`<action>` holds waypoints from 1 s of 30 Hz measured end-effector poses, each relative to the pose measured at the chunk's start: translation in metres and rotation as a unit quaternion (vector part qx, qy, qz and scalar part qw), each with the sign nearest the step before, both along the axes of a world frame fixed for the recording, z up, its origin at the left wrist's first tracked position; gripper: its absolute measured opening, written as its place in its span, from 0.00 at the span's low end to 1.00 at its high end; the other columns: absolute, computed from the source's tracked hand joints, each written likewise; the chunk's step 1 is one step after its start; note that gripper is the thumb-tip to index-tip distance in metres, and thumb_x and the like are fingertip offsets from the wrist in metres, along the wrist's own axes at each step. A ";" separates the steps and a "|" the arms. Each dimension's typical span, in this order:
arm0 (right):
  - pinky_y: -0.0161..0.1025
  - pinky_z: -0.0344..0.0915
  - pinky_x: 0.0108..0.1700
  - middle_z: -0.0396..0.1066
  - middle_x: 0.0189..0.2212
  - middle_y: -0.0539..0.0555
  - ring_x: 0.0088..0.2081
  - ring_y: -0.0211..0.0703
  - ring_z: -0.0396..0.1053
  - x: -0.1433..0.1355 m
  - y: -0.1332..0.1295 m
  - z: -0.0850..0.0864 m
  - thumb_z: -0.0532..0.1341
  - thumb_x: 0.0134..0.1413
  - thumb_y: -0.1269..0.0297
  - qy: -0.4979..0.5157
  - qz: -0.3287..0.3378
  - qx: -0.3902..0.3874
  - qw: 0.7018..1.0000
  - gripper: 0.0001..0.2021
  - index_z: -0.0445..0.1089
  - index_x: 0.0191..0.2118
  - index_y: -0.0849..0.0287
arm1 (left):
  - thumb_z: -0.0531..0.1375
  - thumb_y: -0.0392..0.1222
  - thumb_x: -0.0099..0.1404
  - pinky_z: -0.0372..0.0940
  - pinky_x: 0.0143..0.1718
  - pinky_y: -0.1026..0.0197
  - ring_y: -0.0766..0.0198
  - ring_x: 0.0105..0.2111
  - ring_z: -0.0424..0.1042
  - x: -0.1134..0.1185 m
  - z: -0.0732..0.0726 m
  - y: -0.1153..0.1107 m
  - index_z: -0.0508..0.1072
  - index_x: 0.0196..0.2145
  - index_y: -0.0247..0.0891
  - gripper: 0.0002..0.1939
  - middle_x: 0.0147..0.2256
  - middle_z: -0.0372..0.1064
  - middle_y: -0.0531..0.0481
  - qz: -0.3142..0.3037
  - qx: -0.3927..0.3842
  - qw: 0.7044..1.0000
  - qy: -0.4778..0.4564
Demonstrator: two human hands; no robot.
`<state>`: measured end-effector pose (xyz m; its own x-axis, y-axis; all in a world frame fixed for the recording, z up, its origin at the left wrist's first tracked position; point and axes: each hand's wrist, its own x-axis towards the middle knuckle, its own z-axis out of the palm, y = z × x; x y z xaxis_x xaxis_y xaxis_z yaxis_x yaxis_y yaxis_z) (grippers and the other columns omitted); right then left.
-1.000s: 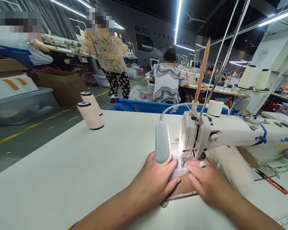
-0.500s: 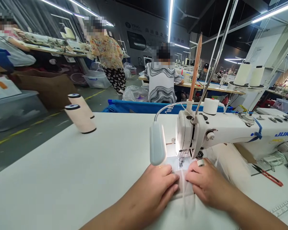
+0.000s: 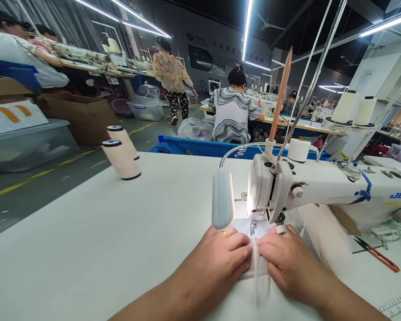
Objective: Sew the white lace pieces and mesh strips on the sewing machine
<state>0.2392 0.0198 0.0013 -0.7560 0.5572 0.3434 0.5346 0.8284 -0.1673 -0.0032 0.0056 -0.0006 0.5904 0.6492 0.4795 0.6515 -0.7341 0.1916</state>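
Note:
A strip of sheer white fabric (image 3: pixel 261 272) runs under the needle area of a white sewing machine (image 3: pixel 307 180). On the strip's left side lies my left hand (image 3: pixel 225 254), a ring on one finger, its fingers curled together and pressing the cloth. Opposite it, my right hand (image 3: pixel 287 258) pinches the fabric's right side, thumb and forefinger close to the presser foot (image 3: pixel 253 227). Only a narrow gap separates the fingertips of the two hands. More pale sheer cloth (image 3: pixel 324 236) is bunched behind my right hand, under the machine arm. The fabric beneath my fingers is hidden.
A lamp (image 3: pixel 223 200) hangs left of the needle. Two thread cones (image 3: pixel 122 158) stand on the white table (image 3: pixel 70 249). Red-handled thread snips (image 3: pixel 381 258) and a clear ruler (image 3: pixel 399 305) lie at right. Beyond the blue cloth (image 3: pixel 194 146), a person (image 3: pixel 234 111) sits; another (image 3: pixel 173 80) stands in the aisle.
My view has turned a little left, so most things sit further right. Both hands stay on the fabric by the needle, with fingertips slightly closer together. The person in the aisle has walked farther off.

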 end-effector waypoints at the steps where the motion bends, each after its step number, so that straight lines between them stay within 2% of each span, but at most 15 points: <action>1: 0.48 0.63 0.52 0.78 0.40 0.53 0.44 0.51 0.69 0.000 0.000 0.000 0.56 0.64 0.77 0.000 -0.001 0.001 1.000 0.13 0.71 0.46 0.53 | 0.56 0.34 0.73 0.67 0.46 0.50 0.57 0.36 0.75 0.000 -0.002 0.001 0.80 0.40 0.46 0.13 0.36 0.80 0.50 0.003 0.004 1.000 -0.001; 8: 0.45 0.62 0.48 0.77 0.40 0.53 0.44 0.51 0.70 0.000 0.002 0.000 0.59 0.63 0.77 -0.014 -0.018 0.000 1.000 0.12 0.72 0.45 0.53 | 0.56 0.34 0.72 0.65 0.44 0.51 0.57 0.35 0.74 0.000 -0.016 0.008 0.79 0.42 0.47 0.13 0.36 0.79 0.50 0.018 0.024 0.999 -0.014; 14: 0.46 0.63 0.48 0.78 0.42 0.54 0.45 0.51 0.70 -0.003 0.000 0.004 0.59 0.67 0.75 -0.019 -0.030 -0.017 0.999 0.10 0.73 0.46 0.53 | 0.56 0.34 0.72 0.63 0.46 0.50 0.56 0.37 0.75 -0.001 -0.014 0.006 0.79 0.42 0.46 0.12 0.37 0.79 0.50 0.021 -0.008 1.000 -0.017; 17: 0.49 0.63 0.53 0.78 0.46 0.54 0.49 0.53 0.70 0.003 -0.003 0.010 0.62 0.71 0.64 -0.022 -0.019 -0.035 0.999 0.07 0.73 0.52 0.51 | 0.57 0.36 0.71 0.63 0.50 0.49 0.55 0.41 0.75 -0.006 -0.005 0.002 0.78 0.44 0.46 0.11 0.40 0.79 0.49 0.018 -0.057 0.998 -0.026; 19: 0.51 0.62 0.58 0.77 0.52 0.54 0.53 0.55 0.69 0.008 -0.004 0.014 0.67 0.69 0.52 -0.024 0.013 -0.046 0.999 0.15 0.72 0.56 0.50 | 0.62 0.41 0.70 0.63 0.51 0.48 0.54 0.43 0.75 -0.010 0.005 -0.003 0.77 0.48 0.47 0.10 0.43 0.78 0.50 0.014 -0.103 0.994 -0.028; 20: 0.52 0.61 0.60 0.77 0.54 0.54 0.54 0.55 0.69 0.010 -0.005 0.015 0.68 0.67 0.49 -0.024 0.030 -0.052 0.998 0.19 0.72 0.57 0.49 | 0.65 0.46 0.68 0.64 0.52 0.48 0.53 0.44 0.74 -0.012 0.010 -0.005 0.76 0.49 0.47 0.13 0.45 0.77 0.50 0.013 -0.130 0.991 -0.024; 21: 0.52 0.60 0.61 0.77 0.55 0.54 0.55 0.55 0.69 0.011 -0.005 0.016 0.68 0.68 0.49 -0.021 0.042 -0.055 0.997 0.17 0.72 0.56 0.49 | 0.70 0.52 0.64 0.64 0.53 0.48 0.51 0.46 0.74 -0.013 0.014 -0.007 0.76 0.50 0.47 0.19 0.47 0.76 0.49 0.014 -0.155 0.988 -0.018; 23: 0.50 0.62 0.57 0.78 0.50 0.53 0.51 0.52 0.70 0.010 -0.003 0.015 0.64 0.73 0.58 -0.007 0.042 -0.057 0.997 0.06 0.73 0.50 0.51 | 0.78 0.61 0.52 0.65 0.54 0.46 0.46 0.49 0.73 -0.012 0.019 -0.010 0.75 0.49 0.46 0.33 0.50 0.74 0.47 0.022 -0.191 0.981 -0.002; 24: 0.49 0.63 0.54 0.79 0.45 0.53 0.48 0.51 0.71 0.008 -0.002 0.014 0.60 0.75 0.63 0.011 0.032 -0.056 0.998 0.04 0.73 0.46 0.52 | 0.80 0.63 0.46 0.64 0.54 0.44 0.44 0.49 0.72 -0.010 0.019 -0.010 0.75 0.48 0.45 0.37 0.51 0.74 0.46 0.029 -0.199 0.980 0.004; 25: 0.48 0.64 0.51 0.79 0.40 0.52 0.45 0.50 0.70 0.006 0.000 0.012 0.58 0.75 0.67 0.039 0.018 -0.056 0.998 0.07 0.73 0.43 0.53 | 0.80 0.63 0.44 0.63 0.55 0.42 0.43 0.50 0.72 -0.008 0.017 -0.010 0.75 0.48 0.45 0.38 0.50 0.73 0.46 0.038 -0.197 0.980 0.005; 27: 0.46 0.65 0.46 0.78 0.36 0.52 0.41 0.49 0.70 -0.001 0.003 0.009 0.55 0.74 0.69 0.110 -0.007 -0.064 0.992 0.10 0.73 0.40 0.54 | 0.79 0.59 0.49 0.62 0.53 0.42 0.44 0.48 0.71 -0.002 0.010 -0.006 0.74 0.46 0.44 0.33 0.48 0.73 0.48 0.060 -0.167 0.984 -0.011; 30: 0.43 0.68 0.44 0.77 0.36 0.53 0.40 0.48 0.71 -0.008 0.007 0.006 0.56 0.74 0.66 0.208 -0.045 -0.078 0.974 0.12 0.73 0.37 0.53 | 0.70 0.49 0.64 0.60 0.47 0.48 0.50 0.43 0.70 0.008 -0.002 0.003 0.70 0.38 0.43 0.13 0.41 0.72 0.50 0.092 -0.105 0.989 -0.048</action>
